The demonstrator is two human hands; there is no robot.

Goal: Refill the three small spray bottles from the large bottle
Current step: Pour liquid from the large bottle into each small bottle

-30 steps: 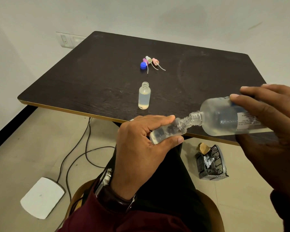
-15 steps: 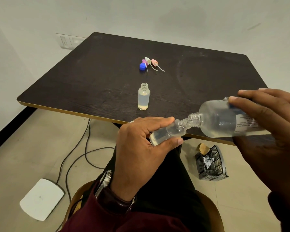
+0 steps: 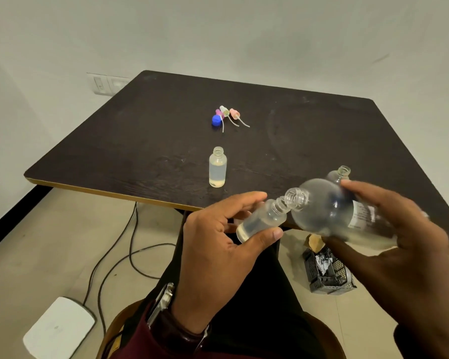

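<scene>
My left hand (image 3: 215, 257) grips a small clear spray bottle (image 3: 262, 220), tilted with its open neck up to the right and a little liquid at its base. My right hand (image 3: 399, 244) holds the large clear labelled bottle (image 3: 324, 208), blurred, its open mouth just above and beside the small bottle's neck. A second small bottle (image 3: 217, 168) stands upright and filled on the dark table (image 3: 145, 130). A third small bottle (image 3: 340, 174) shows only its neck behind the large one. Three spray tops (image 3: 228, 114) and a blue cap (image 3: 216, 120) lie farther back.
The table's near edge runs just beyond my hands. Below it on the floor stand a black crate with crumpled paper (image 3: 327, 273), black cables (image 3: 130, 250) and a white flat device (image 3: 59, 329). Wall sockets (image 3: 106, 84) sit at the back left.
The large bottle has swung upward, its mouth lifting off the small bottle's neck. The third small bottle's neck has come into sight behind it. My left hand holds steady.
</scene>
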